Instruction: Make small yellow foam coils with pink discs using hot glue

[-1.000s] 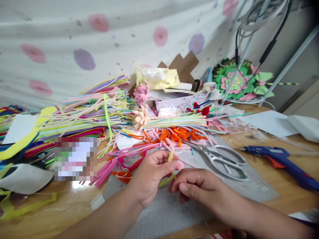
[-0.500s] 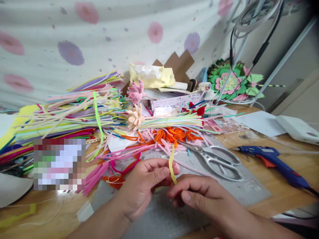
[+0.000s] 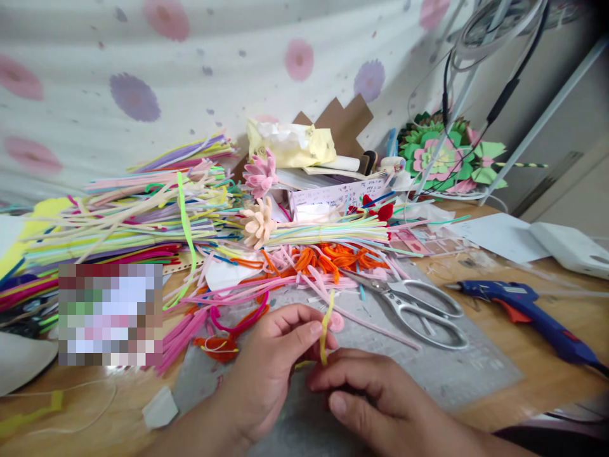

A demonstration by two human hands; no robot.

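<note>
My left hand (image 3: 285,355) is closed in a pinch, thumb against forefinger, on a thin yellow strip (image 3: 325,333) that stands up past the fingertips. A small round pink piece (image 3: 337,322) shows just beyond those fingertips; what holds it is hidden. My right hand (image 3: 366,387) is closed too, its curled fingers at the lower end of the strip. Both hands are close together over the grey cutting mat (image 3: 476,362). Behind them on the mat lie metal scissors (image 3: 413,308), their handles toward the right.
A blue glue gun (image 3: 523,304) lies to the right. Bundles of coloured pipe cleaners (image 3: 143,222) fill the left and back. Orange pipe cleaners (image 3: 337,257), a pink fuzzy flower (image 3: 261,172) and a peach one (image 3: 258,223) are beyond the mat. A white device (image 3: 571,244) sits far right.
My right hand has moved slightly left and down, and the strip's lower end has shifted left with it. The left hand keeps its pinch. The view has shifted slightly.
</note>
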